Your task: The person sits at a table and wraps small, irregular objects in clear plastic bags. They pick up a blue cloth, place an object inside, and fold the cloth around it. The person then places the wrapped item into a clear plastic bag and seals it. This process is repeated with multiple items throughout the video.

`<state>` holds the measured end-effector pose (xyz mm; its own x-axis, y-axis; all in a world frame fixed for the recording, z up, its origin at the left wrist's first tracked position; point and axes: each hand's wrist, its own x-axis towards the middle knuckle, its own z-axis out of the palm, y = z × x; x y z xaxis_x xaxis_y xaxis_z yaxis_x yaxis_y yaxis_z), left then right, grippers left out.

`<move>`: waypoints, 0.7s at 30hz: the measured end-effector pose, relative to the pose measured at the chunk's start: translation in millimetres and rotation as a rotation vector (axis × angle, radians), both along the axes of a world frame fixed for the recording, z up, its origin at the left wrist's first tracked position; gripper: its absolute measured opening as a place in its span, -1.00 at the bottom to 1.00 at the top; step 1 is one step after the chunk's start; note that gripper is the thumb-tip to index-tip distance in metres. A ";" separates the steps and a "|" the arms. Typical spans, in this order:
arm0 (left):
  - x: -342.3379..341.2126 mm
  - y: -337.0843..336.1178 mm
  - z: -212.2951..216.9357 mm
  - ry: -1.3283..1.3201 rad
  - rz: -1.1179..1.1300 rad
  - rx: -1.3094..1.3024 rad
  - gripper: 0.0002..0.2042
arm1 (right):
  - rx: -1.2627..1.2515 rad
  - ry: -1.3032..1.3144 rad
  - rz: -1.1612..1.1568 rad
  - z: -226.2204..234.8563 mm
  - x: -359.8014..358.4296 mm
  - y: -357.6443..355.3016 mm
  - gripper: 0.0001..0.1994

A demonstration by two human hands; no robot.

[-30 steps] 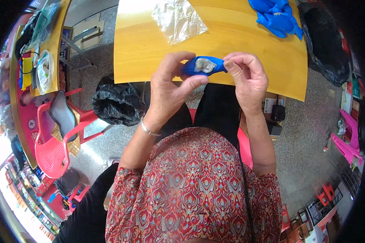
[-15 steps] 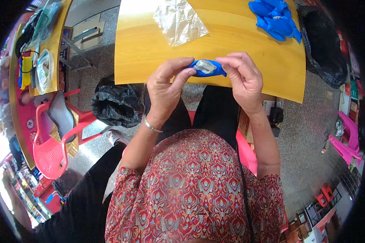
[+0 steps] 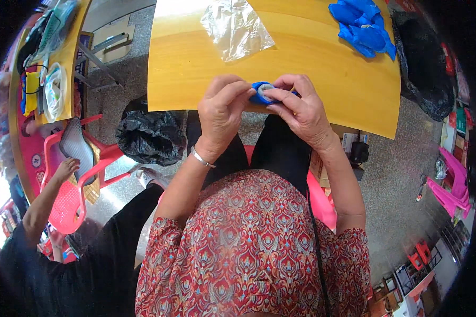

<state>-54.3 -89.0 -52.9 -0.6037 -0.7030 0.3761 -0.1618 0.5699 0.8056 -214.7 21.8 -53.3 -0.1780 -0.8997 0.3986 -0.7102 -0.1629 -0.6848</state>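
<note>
Over the near edge of the yellow wooden table [image 3: 195,79], both hands meet on a small blue piece [image 3: 259,94] with a pale, whitish part showing at its middle; the left hand [image 3: 223,108], with a silver bangle [image 3: 202,158] at the wrist, has its fingers curled together and pinched on the left end of the blue piece; the right hand [image 3: 299,108] has thumb and fingers clamped on the right end, covering most of it; how the piece is shaped underneath cannot be told. On the table, beyond the hands toward its far edge, lies a crumpled sheet of clear plastic film [image 3: 235,26]; at the table's far right corner sits a heap of blue pieces [image 3: 364,25] of the same colour, well apart from the hands. Just left of the table, on the floor below its near left corner, stands a black plastic bag [image 3: 150,134]; another black bag [image 3: 426,68] stands just off the table's right edge. Further left of the table, a red plastic chair [image 3: 69,195] holds a grey mesh item, and another person's hand [image 3: 66,169] rests on the chair.
</note>
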 end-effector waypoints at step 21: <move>-2.8 8.1 -10.4 0.032 0.069 -0.119 -0.84 | 0.008 0.176 0.027 7.1 3.8 -6.7 -0.67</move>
<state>-57.0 -80.9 -63.3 -0.5415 -0.6917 0.4779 -0.1792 0.6503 0.7382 -210.8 15.1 -46.2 -0.0814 -0.9065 0.4143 -0.8149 -0.1788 -0.5514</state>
